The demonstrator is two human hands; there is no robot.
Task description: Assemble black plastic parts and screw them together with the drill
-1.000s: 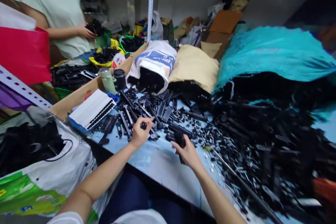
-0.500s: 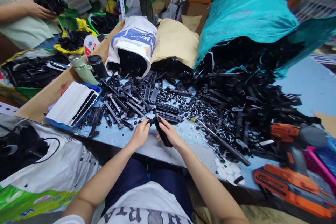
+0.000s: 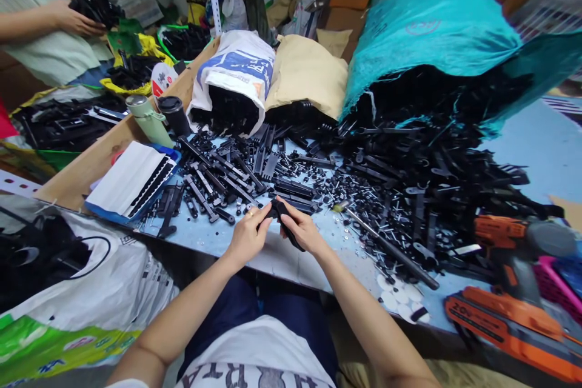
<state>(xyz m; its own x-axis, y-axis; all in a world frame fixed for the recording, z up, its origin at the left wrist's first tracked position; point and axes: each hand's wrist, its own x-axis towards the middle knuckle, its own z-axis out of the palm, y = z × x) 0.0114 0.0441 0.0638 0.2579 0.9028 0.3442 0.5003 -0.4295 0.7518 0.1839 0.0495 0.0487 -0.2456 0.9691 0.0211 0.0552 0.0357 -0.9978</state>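
Note:
Both my hands meet over the front edge of the light-blue table (image 3: 213, 241). A long black plastic part (image 3: 294, 239) is held in my right hand (image 3: 304, 228), its lower end sticking out below the fingers. My left hand (image 3: 250, 231) pinches at the upper end of the same part; whether it holds a separate small piece there is hidden. Just beyond my fingers lie several black bars (image 3: 295, 188) side by side. Scattered small screws and fittings (image 3: 336, 185) lie to their right.
A teal sack (image 3: 436, 30), a beige sack (image 3: 309, 73) and a white sack (image 3: 236, 66) spill black parts. An orange cordless drill (image 3: 504, 309) lies right, near a metal rod (image 3: 391, 245). A blue tray (image 3: 113, 212), a green flask (image 3: 148, 118) and a co-worker's hand (image 3: 77, 21) are left.
My left hand has come closer to my right, its fingers now touching the black part's upper end. The part has turned slightly in my right hand. The view has shifted a little.

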